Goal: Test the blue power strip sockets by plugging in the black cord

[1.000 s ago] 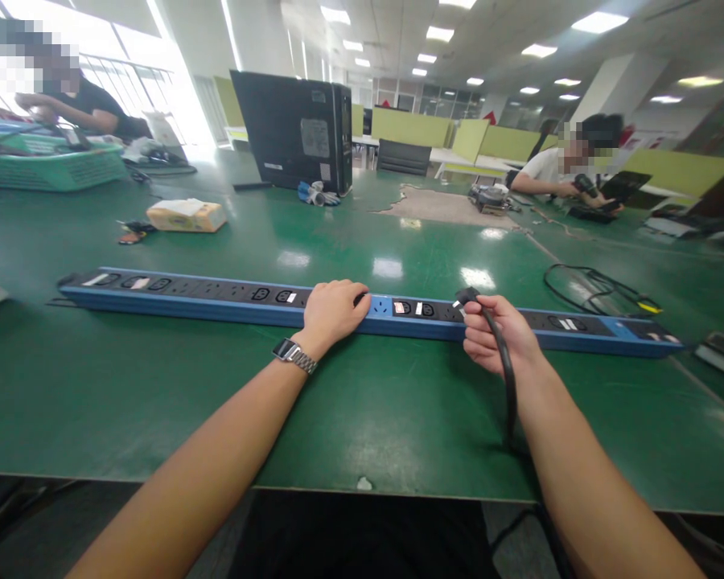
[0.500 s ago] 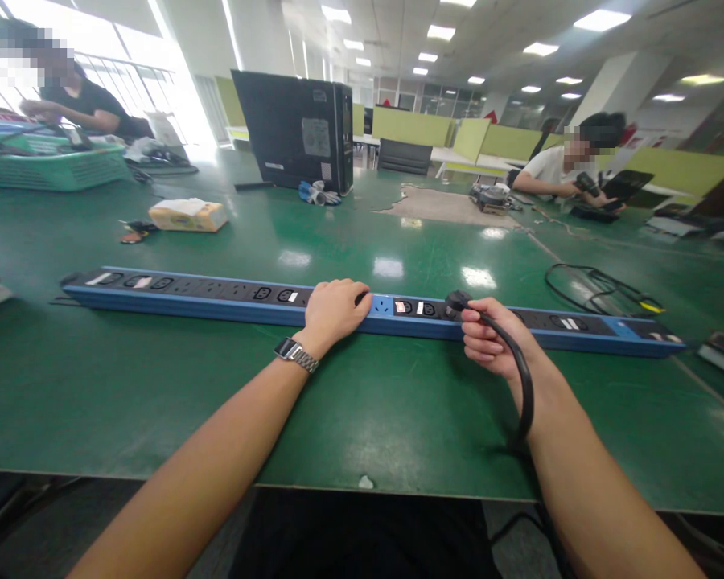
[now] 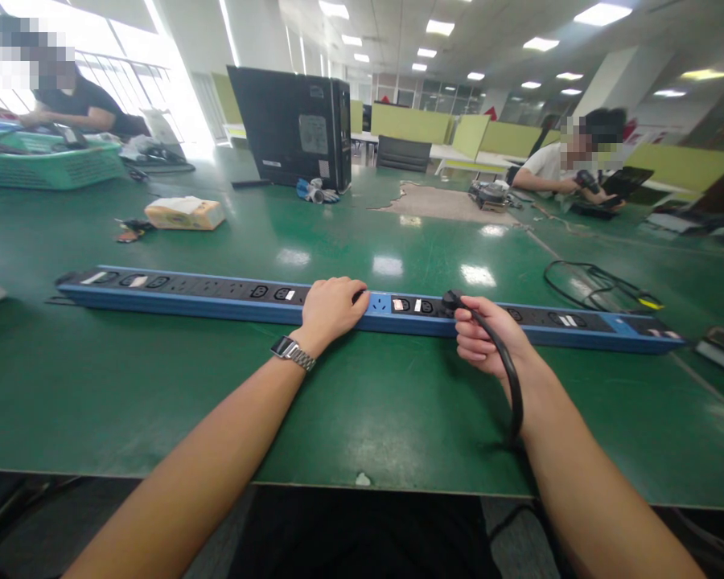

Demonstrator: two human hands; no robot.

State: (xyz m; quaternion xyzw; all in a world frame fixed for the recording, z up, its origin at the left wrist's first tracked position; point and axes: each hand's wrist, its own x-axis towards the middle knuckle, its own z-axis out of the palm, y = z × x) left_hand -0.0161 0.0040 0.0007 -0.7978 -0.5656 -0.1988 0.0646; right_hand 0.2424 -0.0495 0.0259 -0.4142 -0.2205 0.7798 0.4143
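A long blue and black power strip (image 3: pixel 253 308) lies across the table, its sockets facing up. My left hand (image 3: pixel 333 310), with a metal-banded watch on the wrist, is wrapped over the strip's middle, just left of a blue socket section. The fingers of my right hand (image 3: pixel 488 334) close around a black power plug (image 3: pixel 452 301), which is at the strip's sockets right of the middle. Whether its pins are fully seated cannot be seen. From the plug a thick black cable (image 3: pixel 509 378) curves down past my right wrist.
Behind the strip stand a black computer tower (image 3: pixel 290 129) and a tissue pack (image 3: pixel 185 213). A coiled black cable (image 3: pixel 579 287) lies at the right. At the far left is a green basket (image 3: pixel 60 165). Two people sit across the green table (image 3: pixel 157 402), whose near edge crosses below.
The view has shifted slightly. My right hand and the plug are a touch farther left; my left hand keeps its place on the strip.
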